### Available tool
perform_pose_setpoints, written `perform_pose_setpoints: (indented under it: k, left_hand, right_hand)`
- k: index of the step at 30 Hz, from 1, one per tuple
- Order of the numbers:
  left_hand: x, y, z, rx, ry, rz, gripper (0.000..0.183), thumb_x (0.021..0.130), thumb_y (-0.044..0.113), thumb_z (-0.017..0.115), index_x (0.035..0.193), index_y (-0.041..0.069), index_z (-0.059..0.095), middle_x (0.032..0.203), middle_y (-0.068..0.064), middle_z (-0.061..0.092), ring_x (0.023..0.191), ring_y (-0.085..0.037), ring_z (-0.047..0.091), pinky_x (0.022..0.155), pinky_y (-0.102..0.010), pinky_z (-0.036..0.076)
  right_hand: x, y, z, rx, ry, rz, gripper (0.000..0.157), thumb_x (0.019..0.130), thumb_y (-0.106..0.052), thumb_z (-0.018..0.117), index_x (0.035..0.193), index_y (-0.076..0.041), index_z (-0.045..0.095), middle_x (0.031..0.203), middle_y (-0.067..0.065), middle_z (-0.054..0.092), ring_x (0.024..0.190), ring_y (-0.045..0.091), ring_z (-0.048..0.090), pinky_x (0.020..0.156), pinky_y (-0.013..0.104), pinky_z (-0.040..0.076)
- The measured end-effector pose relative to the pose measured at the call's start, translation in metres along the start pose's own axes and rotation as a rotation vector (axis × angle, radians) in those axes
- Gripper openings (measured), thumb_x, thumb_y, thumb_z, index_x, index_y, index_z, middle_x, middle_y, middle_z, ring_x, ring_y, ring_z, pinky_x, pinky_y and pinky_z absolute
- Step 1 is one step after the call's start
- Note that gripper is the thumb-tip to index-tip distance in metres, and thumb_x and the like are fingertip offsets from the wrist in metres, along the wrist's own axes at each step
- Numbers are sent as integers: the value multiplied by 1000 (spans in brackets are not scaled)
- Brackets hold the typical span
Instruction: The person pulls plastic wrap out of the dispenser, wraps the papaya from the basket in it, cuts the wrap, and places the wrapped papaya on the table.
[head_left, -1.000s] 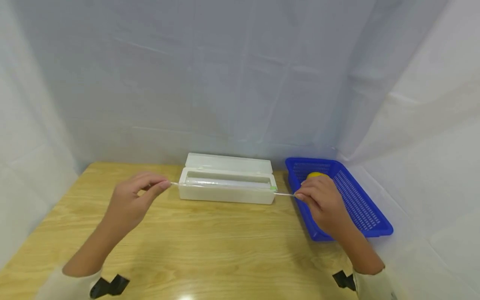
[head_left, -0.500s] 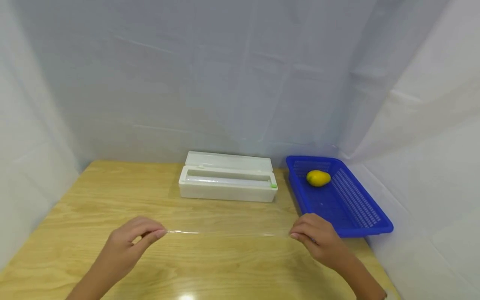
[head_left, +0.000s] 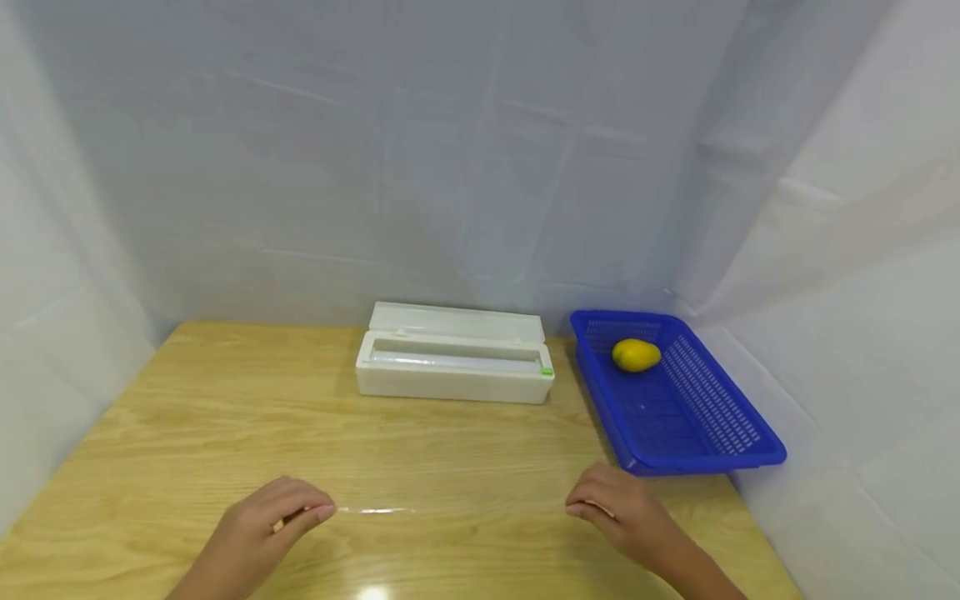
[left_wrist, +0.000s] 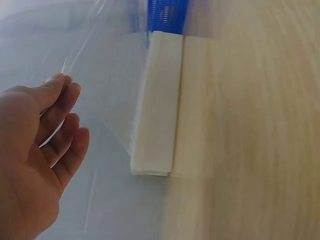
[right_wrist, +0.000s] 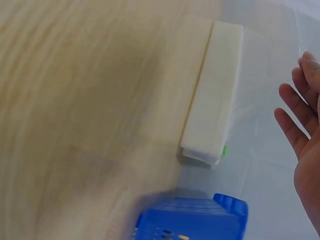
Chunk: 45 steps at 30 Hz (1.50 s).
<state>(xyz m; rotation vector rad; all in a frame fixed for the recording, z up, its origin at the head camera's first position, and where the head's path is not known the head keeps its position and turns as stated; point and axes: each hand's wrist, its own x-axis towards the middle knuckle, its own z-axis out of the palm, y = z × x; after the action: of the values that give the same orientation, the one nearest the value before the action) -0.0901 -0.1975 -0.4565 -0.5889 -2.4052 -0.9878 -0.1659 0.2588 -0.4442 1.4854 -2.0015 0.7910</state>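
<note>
A clear sheet of cling film (head_left: 375,510) stretches between my two hands, its upper edge glinting in the head view. My left hand (head_left: 273,529) pinches one corner between thumb and forefinger; in the left wrist view the film (left_wrist: 82,42) runs up from those fingertips, the other fingers loosely bent. The opposite corner is pinched by my right hand (head_left: 618,512), partly cut off in the right wrist view. Beyond them stands a white cling film dispenser box (head_left: 453,385), lid (head_left: 457,322) raised, a roll (head_left: 453,362) inside and a green slider (head_left: 547,371) at its right end.
A blue plastic basket (head_left: 652,417) sits at the right side of the wooden table (head_left: 247,400), with a yellow mango-like fruit (head_left: 636,355) in it. Pale sheeting (head_left: 450,167) hangs behind the table and along both sides.
Both hands have drawn back from the dispenser toward the body, carrying the film, which no longer lies over the box. The fruit in the basket has come into full view.
</note>
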Motion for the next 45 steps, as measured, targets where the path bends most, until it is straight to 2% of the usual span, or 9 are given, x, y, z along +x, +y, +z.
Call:
perform_pose_setpoints:
  k: [5, 8, 13, 16, 18, 24, 30, 38, 45]
  left_hand:
    - [-9, -5, 9, 46, -56, -14, 15, 91, 19, 75, 94, 34, 72, 92, 20, 66, 81, 6, 55, 64, -15, 48]
    - [-13, -9, 14, 98, -81, 7, 11, 90, 21, 76, 93, 32, 74, 92, 21, 67, 86, 4, 60, 69, -18, 54]
    - [-16, -18, 22, 179, -89, 134, 14, 86, 18, 79, 92, 30, 75, 93, 24, 67, 87, 1, 63, 76, -13, 52]
    - [-16, -23, 26, 195, -118, 187, 13, 86, 18, 79, 92, 29, 75, 93, 24, 67, 86, 1, 62, 74, -16, 53]
    - [-15, -25, 28, 194, -143, 206, 14, 86, 17, 79, 93, 28, 76, 93, 23, 67, 85, 0, 62, 71, -20, 55]
    - [-15, -29, 31, 191, -216, 193, 12, 87, 20, 78, 93, 29, 76, 94, 24, 66, 85, 0, 61, 69, -23, 56]
    - [-12, -31, 34, 175, -297, 189, 5, 92, 26, 73, 91, 31, 74, 91, 24, 64, 82, 3, 57, 64, -22, 53]
    - [-14, -32, 36, 247, -332, 185, 5, 89, 27, 76, 85, 30, 75, 87, 24, 63, 80, 2, 60, 67, -29, 58]
    - [-12, -33, 35, 259, -358, 154, 3, 90, 27, 75, 90, 28, 77, 89, 20, 66, 81, 0, 60, 61, -22, 53]
  right_hand:
    - [-13, 2, 11, -43, -15, -25, 16, 101, -20, 62, 91, -12, 71, 92, -3, 65, 84, 10, 61, 75, 18, 51]
    - [-22, 3, 17, -49, -31, -13, 16, 100, -22, 63, 90, -14, 72, 95, -2, 63, 85, 10, 60, 76, 16, 51]
    - [-35, 4, 28, -53, -72, 2, 10, 98, -21, 67, 91, -16, 72, 93, -7, 63, 87, 8, 59, 79, 15, 50]
    - [-40, 6, 34, -81, -98, 5, 3, 92, -18, 73, 89, -18, 72, 90, -10, 62, 86, 7, 58, 79, 15, 50]
    - [-43, 7, 37, -101, -118, 16, 6, 87, -16, 77, 89, -19, 72, 88, -12, 62, 85, 6, 58, 78, 15, 49]
    - [-49, 10, 42, -159, -183, 73, 16, 78, -15, 83, 86, -22, 71, 86, -14, 61, 83, 3, 57, 77, 14, 48]
    - [-49, 11, 45, -207, -231, 80, 14, 79, -16, 83, 84, -23, 72, 83, -15, 61, 80, 3, 56, 74, 15, 46]
    - [-48, 10, 47, -221, -260, 110, 15, 80, -18, 82, 86, -25, 69, 83, -17, 61, 79, 1, 55, 71, 11, 45]
    - [-45, 16, 49, -251, -270, 87, 16, 78, -17, 83, 83, -25, 70, 84, -17, 62, 82, 4, 57, 75, 13, 48]
